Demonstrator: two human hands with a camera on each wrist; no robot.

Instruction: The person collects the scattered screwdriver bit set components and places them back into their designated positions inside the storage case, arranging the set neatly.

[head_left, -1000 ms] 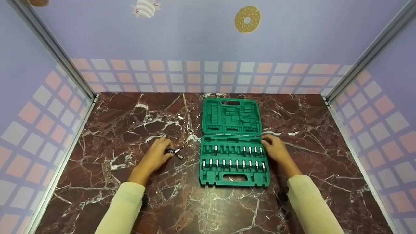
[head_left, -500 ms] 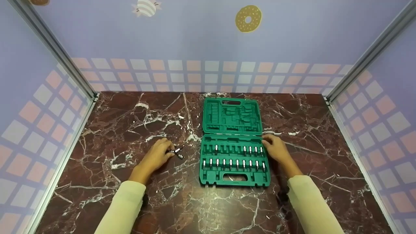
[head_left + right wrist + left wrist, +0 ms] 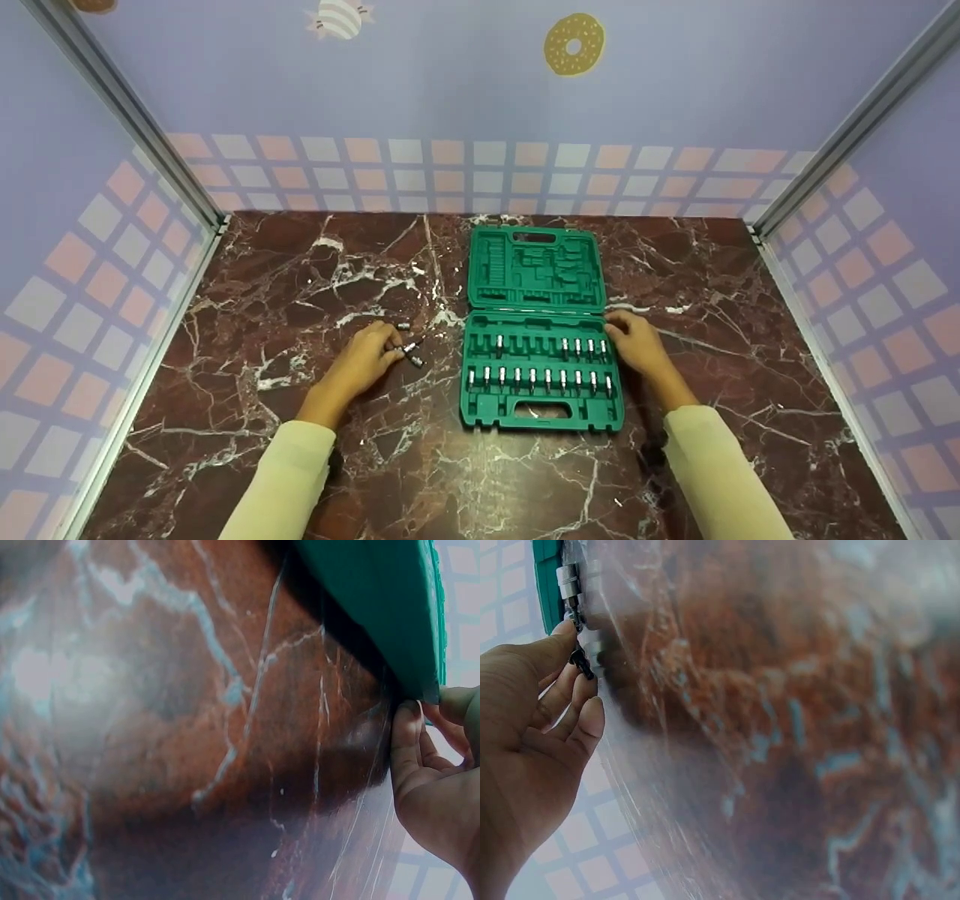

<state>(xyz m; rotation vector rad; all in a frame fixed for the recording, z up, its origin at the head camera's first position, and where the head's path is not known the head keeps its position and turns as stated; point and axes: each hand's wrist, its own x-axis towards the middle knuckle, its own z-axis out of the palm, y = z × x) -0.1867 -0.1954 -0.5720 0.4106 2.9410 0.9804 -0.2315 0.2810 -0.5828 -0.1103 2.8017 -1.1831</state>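
Observation:
My left hand (image 3: pixel 367 354) is low over the marble table, with thumb and fingers pinching a bit socket (image 3: pixel 568 581) that has a silver body and a dark shank. Right at these fingertips lie more loose bit sockets (image 3: pixel 415 361), crossing one another. Another short silver socket (image 3: pixel 404 326) lies just beyond the fingers. To the right, a green socket case (image 3: pixel 555 425) lies unfolded, with two rows of upright silver bit sockets in its near half. My right hand (image 3: pixel 636 343) grips the case's right edge near the hinge, its thumb (image 3: pixel 407 736) against the green shell.
The case's far half is a lid (image 3: pixel 536 266) with moulded recesses, lying flat toward the back wall. Several slots in the upper row hold no socket. Patterned walls (image 3: pixel 480 90) enclose the marble table (image 3: pixel 420 465) at the back and sides.
A short silver socket now shows on the table beyond my left fingertips, where none was visible before. The left hand has barely shifted; the right hand and the case stay put.

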